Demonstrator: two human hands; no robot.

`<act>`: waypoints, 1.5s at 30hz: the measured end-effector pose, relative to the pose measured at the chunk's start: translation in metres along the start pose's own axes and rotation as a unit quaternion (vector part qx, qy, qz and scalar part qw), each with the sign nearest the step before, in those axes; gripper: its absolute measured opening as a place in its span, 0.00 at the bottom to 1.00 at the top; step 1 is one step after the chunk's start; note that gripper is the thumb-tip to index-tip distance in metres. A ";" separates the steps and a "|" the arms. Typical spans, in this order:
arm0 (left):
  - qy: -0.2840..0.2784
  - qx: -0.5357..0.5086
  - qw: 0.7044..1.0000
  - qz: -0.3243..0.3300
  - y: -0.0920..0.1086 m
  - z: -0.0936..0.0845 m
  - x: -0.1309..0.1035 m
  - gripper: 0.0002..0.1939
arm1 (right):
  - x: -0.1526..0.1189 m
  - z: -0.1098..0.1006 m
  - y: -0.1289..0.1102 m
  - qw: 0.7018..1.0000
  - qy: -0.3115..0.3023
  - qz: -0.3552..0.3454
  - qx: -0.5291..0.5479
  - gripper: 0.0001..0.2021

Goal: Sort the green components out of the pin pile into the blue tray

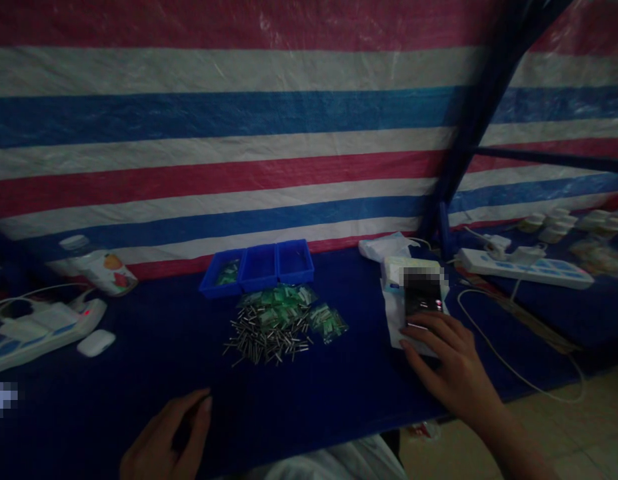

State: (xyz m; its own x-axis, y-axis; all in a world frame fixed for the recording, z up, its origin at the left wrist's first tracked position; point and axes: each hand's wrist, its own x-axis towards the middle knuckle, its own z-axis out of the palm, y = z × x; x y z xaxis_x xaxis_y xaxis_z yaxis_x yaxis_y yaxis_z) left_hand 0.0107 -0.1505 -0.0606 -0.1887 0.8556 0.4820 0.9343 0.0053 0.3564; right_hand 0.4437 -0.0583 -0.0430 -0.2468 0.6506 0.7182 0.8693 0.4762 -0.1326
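My right hand [451, 360] lies over the lower end of a dark phone [423, 300], fingers stretched out and touching it. Under the phone is white paper or packaging [393, 310]. At the near side of the table, my left hand [171, 433] is curled, its thumb and index tips together; whatever may be between them is hidden. Beyond it, loose thin metal pins [269, 337] form a pile with small green-tinted plastic packets [283, 303] on top. More packets [329, 321] lie at the pile's right side. Behind stands a blue three-compartment tray [259, 268], with packets in its left compartment.
On the left are a power strip [53, 327], a white case [96, 343] and a tilted bottle [101, 267]. To the right, another power strip [529, 268] and a white cable [513, 373] lie near several jars [559, 227]. A striped sheet [213, 133] hangs behind the blue table [299, 413].
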 end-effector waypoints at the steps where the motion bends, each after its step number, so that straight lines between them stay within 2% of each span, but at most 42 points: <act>1: -0.002 -0.008 1.000 0.009 0.004 -0.003 0.006 0.18 | 0.011 0.001 -0.007 0.999 -0.034 -0.017 0.034 0.09; 4: 0.004 -0.053 0.996 0.076 0.027 -0.016 0.038 0.18 | 0.058 0.012 -0.033 0.982 -0.156 -0.063 0.083 0.11; 8: -0.021 -0.065 0.978 0.196 0.062 -0.022 0.108 0.15 | 0.125 0.045 -0.065 0.946 -0.292 -0.131 0.061 0.13; 11: -0.026 -0.054 0.964 0.260 0.075 -0.005 0.154 0.13 | 0.152 0.076 -0.080 0.939 -0.309 -0.141 0.055 0.14; 14: -0.013 -0.076 0.947 0.313 0.073 0.024 0.177 0.11 | 0.156 0.100 -0.086 0.949 -0.297 -0.099 0.034 0.14; 16: 0.011 -0.112 0.942 0.316 0.066 0.041 0.178 0.11 | 0.151 0.108 -0.087 0.955 -0.289 -0.064 0.018 0.16; 20: -0.024 -0.130 0.947 0.294 0.053 0.058 0.168 0.10 | 0.140 0.116 -0.085 0.957 -0.288 -0.043 0.011 0.19; 24: -0.057 -0.143 0.953 0.262 0.053 0.060 0.160 0.10 | 0.140 0.118 -0.085 0.958 -0.285 -0.040 0.010 0.18; 33: -0.104 -0.144 0.951 0.253 0.061 0.060 0.155 0.09 | 0.140 0.113 -0.093 0.960 -0.274 -0.061 0.009 0.15; 39: -0.095 -0.141 0.954 0.246 0.062 0.061 0.154 0.10 | 0.143 0.114 -0.088 0.966 -0.243 -0.069 0.050 0.15; 45: -0.078 -0.173 0.950 0.248 0.065 0.064 0.153 0.17 | 0.141 0.111 -0.090 0.963 -0.188 -0.082 0.172 0.18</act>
State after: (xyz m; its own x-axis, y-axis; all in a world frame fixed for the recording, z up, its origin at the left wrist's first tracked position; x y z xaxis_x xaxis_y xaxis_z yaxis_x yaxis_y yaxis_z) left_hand 0.0618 0.0138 -0.0152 0.3221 0.7746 0.5443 0.7356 -0.5667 0.3712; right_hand 0.2827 0.0563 -0.0056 -0.5636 0.6872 0.4585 0.6280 0.7170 -0.3026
